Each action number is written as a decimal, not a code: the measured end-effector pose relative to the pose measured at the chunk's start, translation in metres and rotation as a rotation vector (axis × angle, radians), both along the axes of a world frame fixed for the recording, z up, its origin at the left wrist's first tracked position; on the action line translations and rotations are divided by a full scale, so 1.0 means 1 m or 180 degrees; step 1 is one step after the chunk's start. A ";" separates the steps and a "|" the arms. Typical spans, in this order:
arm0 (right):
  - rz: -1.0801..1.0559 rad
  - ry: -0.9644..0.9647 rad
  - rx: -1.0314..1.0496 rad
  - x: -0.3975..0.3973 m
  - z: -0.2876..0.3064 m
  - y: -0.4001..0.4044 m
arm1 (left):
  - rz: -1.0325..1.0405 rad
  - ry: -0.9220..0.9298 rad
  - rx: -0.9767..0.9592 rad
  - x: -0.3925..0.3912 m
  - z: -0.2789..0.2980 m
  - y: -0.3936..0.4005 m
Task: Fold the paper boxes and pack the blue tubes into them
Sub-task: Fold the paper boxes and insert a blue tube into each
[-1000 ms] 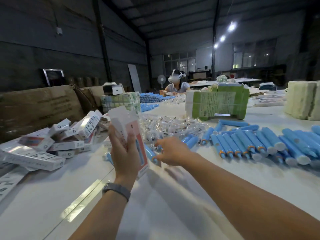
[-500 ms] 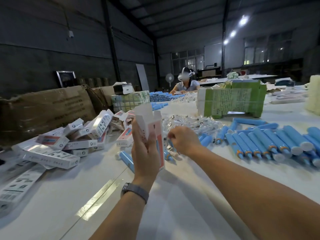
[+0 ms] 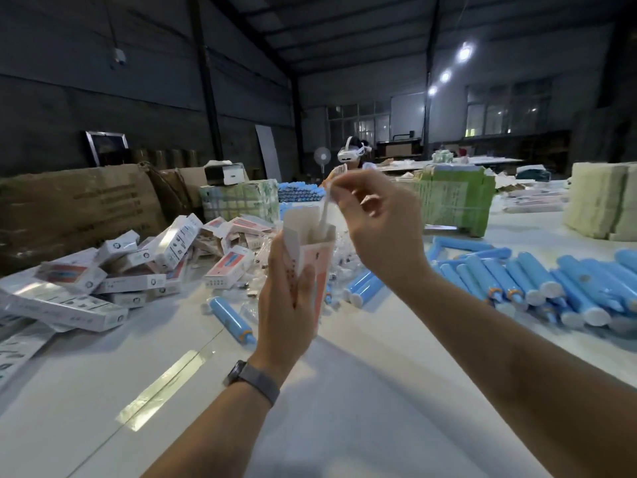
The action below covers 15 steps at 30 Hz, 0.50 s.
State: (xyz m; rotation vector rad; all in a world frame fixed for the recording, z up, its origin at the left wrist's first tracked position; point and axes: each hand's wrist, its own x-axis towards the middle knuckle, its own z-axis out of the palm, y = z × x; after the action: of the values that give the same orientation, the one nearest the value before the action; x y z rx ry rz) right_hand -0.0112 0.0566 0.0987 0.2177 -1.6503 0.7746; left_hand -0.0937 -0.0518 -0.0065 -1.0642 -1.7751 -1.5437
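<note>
Now the right hand (image 3: 375,232) is raised above the open mouth of the paper box (image 3: 315,260), while one second ago it was low on the table, reaching among the clear plastic packets and the blue tubes. Its thumb and fingertips pinch a thin white piece (image 3: 325,212), which hangs down with its lower end at the opening of the box or just inside it. I cannot tell exactly what this piece is; it looks like a small applicator or a nozzle. It is not a blue tube.

The left hand (image 3: 287,305) grips the box upright, with fingers wrapped around its lower part, and the top flaps stand open. Compared with before, the box is lifted higher and nearer to the camera.

I judge that the box is already folded into shape, and that the small accessory goes in first. Whether a tube is already inside cannot be seen, because the hand and the box walls hide it. The blue tubes (image 3: 537,284) lie in a row on the white table (image 3: 344,426) to the right, and a single blue tube (image 3: 231,315) lies near the left wrist. Finished white boxes (image 3: 113,274) are piled at the left.
</note>
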 end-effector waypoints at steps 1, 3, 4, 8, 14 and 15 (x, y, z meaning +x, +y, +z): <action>-0.0202 -0.0054 0.0202 -0.002 -0.006 0.002 | -0.0015 0.0043 -0.0004 0.002 0.000 0.002; -0.0624 -0.0226 0.0677 -0.005 -0.016 0.008 | -0.0047 0.0013 0.0002 0.006 0.001 0.004; -0.0786 -0.0386 0.0920 -0.006 -0.019 0.012 | -0.0067 -0.0040 0.0015 0.008 0.001 0.004; -0.0837 -0.1061 0.1363 0.000 -0.023 0.020 | -0.0296 -0.0110 0.0028 0.008 0.002 0.004; 0.0627 -0.1397 0.0238 0.019 -0.032 0.029 | -0.1102 -0.0428 0.0243 0.026 0.005 0.009; 0.0893 -0.1423 0.0011 0.021 -0.035 0.030 | -0.1228 -0.0449 0.0282 0.029 0.005 0.010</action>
State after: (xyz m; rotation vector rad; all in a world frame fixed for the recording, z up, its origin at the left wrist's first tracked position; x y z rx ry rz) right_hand 0.0095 0.0863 0.0632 0.2982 -2.0690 1.0902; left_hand -0.0651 -0.0417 -0.0019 -1.3404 -1.6387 -1.9502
